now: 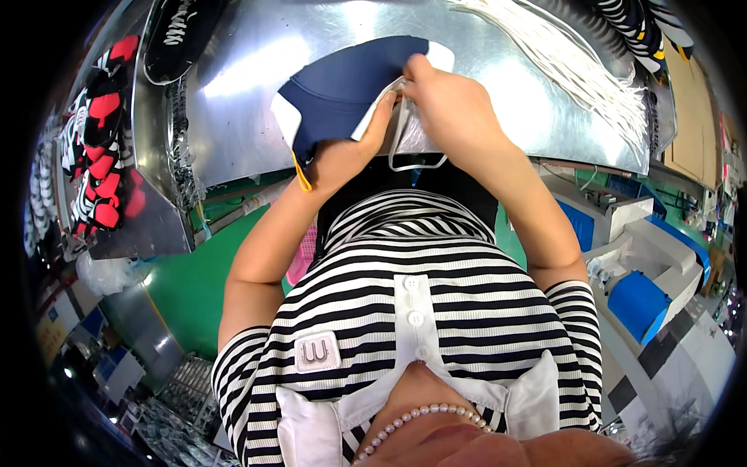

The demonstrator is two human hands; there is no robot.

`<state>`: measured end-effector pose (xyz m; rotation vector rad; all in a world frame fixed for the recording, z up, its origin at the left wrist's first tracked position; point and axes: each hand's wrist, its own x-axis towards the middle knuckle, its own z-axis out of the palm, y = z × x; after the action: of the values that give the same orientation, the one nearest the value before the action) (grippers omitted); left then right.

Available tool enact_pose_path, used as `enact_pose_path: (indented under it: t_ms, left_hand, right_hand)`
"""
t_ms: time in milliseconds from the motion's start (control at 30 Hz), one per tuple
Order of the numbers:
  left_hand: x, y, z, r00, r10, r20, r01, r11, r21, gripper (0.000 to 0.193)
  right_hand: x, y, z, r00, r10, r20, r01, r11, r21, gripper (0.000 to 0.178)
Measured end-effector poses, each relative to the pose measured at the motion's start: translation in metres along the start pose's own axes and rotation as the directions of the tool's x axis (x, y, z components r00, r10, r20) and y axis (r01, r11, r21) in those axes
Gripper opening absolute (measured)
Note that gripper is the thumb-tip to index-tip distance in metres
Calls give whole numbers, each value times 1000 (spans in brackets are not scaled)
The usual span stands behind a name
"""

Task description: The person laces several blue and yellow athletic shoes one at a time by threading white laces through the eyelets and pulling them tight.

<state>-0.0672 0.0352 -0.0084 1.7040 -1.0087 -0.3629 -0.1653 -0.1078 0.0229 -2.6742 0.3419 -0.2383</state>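
Over the near part of a metal table (233, 128) I hold a navy and white shoe upper (334, 86) with a yellow loop (303, 177) at its lower left end. My left hand (346, 159) is closed around its near edge, the thumb up along the white eyelet strip. At that strip's far right end my right hand (455, 105) is closed in a pinch. A white shoelace (395, 148) hangs in a loop below the fingers, down past the table's front edge. The right fingertips partly hide where lace and upper meet.
A bundle of loose white shoelaces (576, 78) lies on the table's right side. A black shoe upper (177, 39) with white lacing is at the far left. Red, black and white uppers (101, 163) are stacked further left. Striped uppers (634, 31) sit far right, near a cardboard sheet (689, 117).
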Motion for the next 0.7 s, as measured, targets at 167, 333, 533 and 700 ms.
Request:
enact_pose_path:
  t_ms: [167,333,533,700]
  left_hand:
    - [10,-6,-28,872,-436,221,487,726,-486,29]
    - [18,11,-32,917,-366,156,391,901,-186,22]
    - [29,-19,-42,969,-178,173,156,979,134,18]
    - [50,0,-50,787,-415,456,524,840,-139,44]
  right_hand:
    - [-8,35,-39,941,169,-293,-114,974,197,44]
    - [12,42,2,899,421,119,-335,488,806,43]
    - [34,53,15,883,462,82,-310,445,840,35]
    - [48,60,13,850,513,119,-325,334,885,29]
